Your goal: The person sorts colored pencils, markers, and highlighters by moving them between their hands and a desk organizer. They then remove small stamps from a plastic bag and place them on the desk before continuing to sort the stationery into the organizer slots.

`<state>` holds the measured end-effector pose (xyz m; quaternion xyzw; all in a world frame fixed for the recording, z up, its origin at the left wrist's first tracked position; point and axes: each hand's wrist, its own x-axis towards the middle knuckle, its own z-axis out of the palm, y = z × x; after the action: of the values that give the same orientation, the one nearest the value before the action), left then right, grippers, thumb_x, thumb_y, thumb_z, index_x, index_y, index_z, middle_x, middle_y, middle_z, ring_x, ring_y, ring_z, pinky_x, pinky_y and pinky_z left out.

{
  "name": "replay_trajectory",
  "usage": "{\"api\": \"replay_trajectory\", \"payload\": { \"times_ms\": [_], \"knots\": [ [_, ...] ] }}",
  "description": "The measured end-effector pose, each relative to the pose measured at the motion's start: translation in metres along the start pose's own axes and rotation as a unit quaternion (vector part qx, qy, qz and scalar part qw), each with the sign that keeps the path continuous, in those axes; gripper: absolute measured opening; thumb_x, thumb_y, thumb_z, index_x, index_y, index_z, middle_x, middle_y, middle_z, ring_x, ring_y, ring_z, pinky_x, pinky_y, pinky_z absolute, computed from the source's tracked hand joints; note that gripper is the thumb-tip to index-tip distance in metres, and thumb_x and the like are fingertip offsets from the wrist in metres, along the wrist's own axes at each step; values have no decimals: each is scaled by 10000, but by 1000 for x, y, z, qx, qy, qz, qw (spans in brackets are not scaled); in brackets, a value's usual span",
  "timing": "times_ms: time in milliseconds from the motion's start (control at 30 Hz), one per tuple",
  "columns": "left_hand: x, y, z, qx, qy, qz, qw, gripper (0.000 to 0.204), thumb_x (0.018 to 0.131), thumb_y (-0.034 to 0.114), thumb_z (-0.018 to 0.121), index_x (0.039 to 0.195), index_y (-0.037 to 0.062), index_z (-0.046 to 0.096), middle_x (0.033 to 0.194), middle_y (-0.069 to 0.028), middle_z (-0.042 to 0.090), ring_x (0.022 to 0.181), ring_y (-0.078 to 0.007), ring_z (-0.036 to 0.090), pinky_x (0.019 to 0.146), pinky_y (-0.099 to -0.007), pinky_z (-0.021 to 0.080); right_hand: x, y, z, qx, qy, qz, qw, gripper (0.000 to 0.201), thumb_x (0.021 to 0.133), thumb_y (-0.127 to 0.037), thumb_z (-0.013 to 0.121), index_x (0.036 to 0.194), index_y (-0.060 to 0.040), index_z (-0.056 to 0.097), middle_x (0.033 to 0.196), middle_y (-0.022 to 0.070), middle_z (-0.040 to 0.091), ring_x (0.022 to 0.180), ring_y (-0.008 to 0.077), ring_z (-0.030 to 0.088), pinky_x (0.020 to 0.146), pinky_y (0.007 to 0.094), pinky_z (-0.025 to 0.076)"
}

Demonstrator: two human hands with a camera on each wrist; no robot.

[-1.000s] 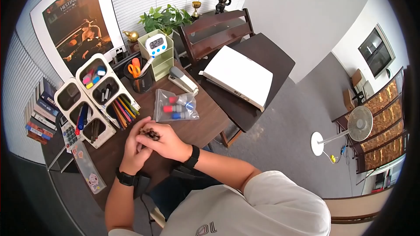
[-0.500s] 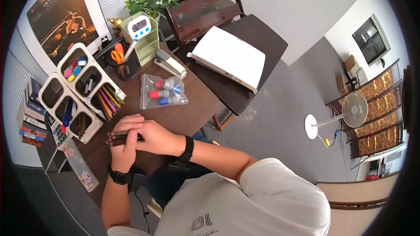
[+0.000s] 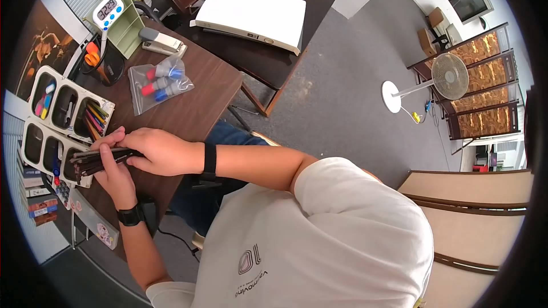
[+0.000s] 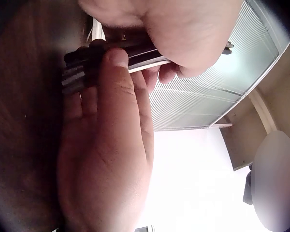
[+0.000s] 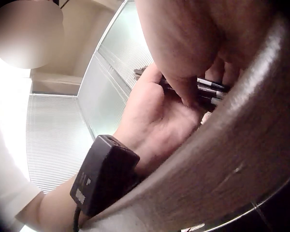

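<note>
A bundle of thin dark pencils [image 3: 94, 161] lies across the left hand [image 3: 116, 178], whose thumb presses over it in the head view. The right hand [image 3: 165, 151] grips the bundle's other end, its fingers touching the left hand. In the left wrist view the left thumb crosses the dark pencils [image 4: 82, 67], and the right hand [image 4: 188, 29] covers their middle. The right wrist view shows the pencils [image 5: 210, 89] passing between the right hand [image 5: 183, 38] and the left hand [image 5: 157, 113].
The white organizer [image 3: 65, 128] with pens and colored pencils stands just beyond the hands. A clear bag [image 3: 160, 85] of red and blue markers, a stapler [image 3: 162, 43] and a black mesh cup [image 3: 108, 67] are farther back. A white box [image 3: 251, 14] lies on the adjoining dark table.
Both hands have moved left in the head view with the pencils, close to the organizer. The bundle now shows more of its length, and the view has shifted.
</note>
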<state>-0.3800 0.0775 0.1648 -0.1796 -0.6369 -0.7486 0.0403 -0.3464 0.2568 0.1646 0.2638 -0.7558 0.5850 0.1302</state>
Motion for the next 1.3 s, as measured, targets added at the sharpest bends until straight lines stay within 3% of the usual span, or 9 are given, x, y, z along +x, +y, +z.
{"api": "replay_trajectory", "payload": {
  "times_ms": [167, 367, 667, 967, 1167, 1233, 1300],
  "knots": [
    [0, -3, 2, 25, -14, 5, 1000, 253, 1131, 193, 417, 1117, -6, 572, 1176, -170, 673, 1215, -317, 637, 1105, -468, 467, 0, 2, 2, -6, -4, -12, 1000, 375, 892, -131, 720, 1229, -7, 613, 1061, 217, 678, 1039, 423, 639, 914, 493, 519],
    [-1, 3, 9, 5, -20, 15, 1000, 192, 1107, 156, 443, 997, 17, 516, 1121, -194, 695, 1143, -313, 665, 1083, -480, 472, 0, -3, -1, 4, 6, -31, 999, 383, 855, -127, 731, 1196, 6, 618, 1024, 239, 680, 1002, 443, 646, 882, 511, 522],
    [-2, 3, 9, 29, -46, 30, 998, 97, 1070, 93, 505, 1026, 13, 539, 1105, -175, 696, 1118, -294, 667, 1064, -450, 483, -2, -7, -2, -16, -33, 7, 999, 276, 981, -160, 651, 1207, -6, 617, 1015, 222, 676, 971, 422, 653, 862, 495, 527],
    [-3, 8, 12, 52, -51, 34, 997, 146, 1004, 115, 650, 1006, -2, 563, 1086, -154, 695, 1125, -302, 662, 1048, -458, 497, -2, -7, -1, -23, -23, -17, 999, 139, 998, -122, 601, 1065, -2, 581, 945, 231, 663, 913, 441, 646, 809, 516, 516],
    [-4, 10, 16, 49, -51, 30, 997, 161, 973, 111, 670, 965, 13, 542, 1088, -170, 696, 1083, -277, 668, 1023, -434, 508, -1, -10, -4, -7, -25, -4, 1000, 157, 1009, -112, 585, 1103, 12, 604, 974, 227, 653, 936, 434, 640, 829, 506, 520],
    [-6, 13, 15, 89, -62, 19, 994, 281, 1023, 264, 668, 1002, 27, 519, 1099, -173, 689, 1092, -283, 657, 1028, -443, 496, 0, -11, -4, -2, -24, 1, 1000, 171, 1009, -116, 588, 1120, 13, 610, 983, 223, 655, 945, 431, 640, 832, 500, 520],
    [-8, 14, 18, 83, -45, 34, 995, 285, 1033, 276, 653, 1009, 28, 517, 1087, -170, 688, 1075, -276, 657, 1010, -433, 501, 1, -14, -4, 15, -15, 17, 1000, 215, 996, -111, 618, 1176, 7, 623, 1017, 210, 669, 967, 424, 647, 860, 488, 523]
  ]
}}
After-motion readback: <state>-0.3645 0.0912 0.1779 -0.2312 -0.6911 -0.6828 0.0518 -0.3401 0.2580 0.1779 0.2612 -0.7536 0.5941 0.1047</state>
